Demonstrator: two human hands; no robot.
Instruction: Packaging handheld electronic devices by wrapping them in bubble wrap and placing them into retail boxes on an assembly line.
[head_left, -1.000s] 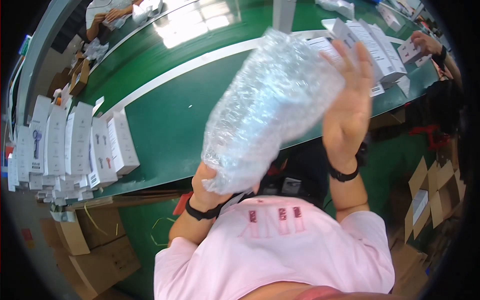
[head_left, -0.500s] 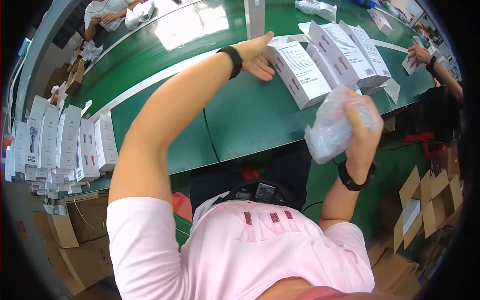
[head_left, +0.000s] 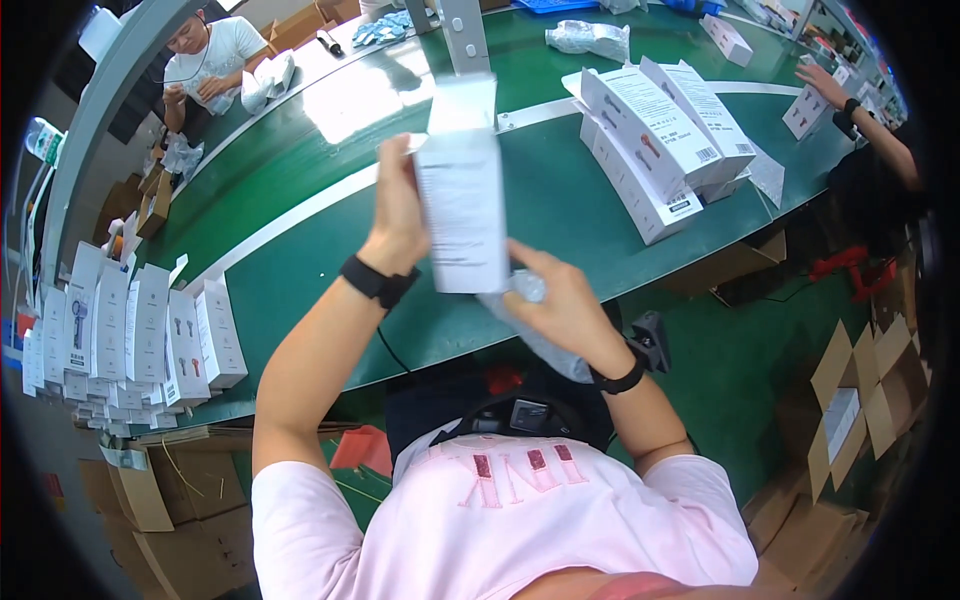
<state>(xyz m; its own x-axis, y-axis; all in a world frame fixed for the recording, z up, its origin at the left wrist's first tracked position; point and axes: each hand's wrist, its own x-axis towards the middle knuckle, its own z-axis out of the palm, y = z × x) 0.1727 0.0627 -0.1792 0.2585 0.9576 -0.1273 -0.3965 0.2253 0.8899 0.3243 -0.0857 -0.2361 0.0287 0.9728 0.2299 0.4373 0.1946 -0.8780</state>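
Carton up in my left hand, bubble-wrapped item gripped in my right hand.
White carton hangs over the green worktop; bubble-wrap bag sits under its lower end. I judge the wrap may snag there, or the carton slip.

Bright overhead light; glare patch on green belt; fisheye-bent, dark edges.
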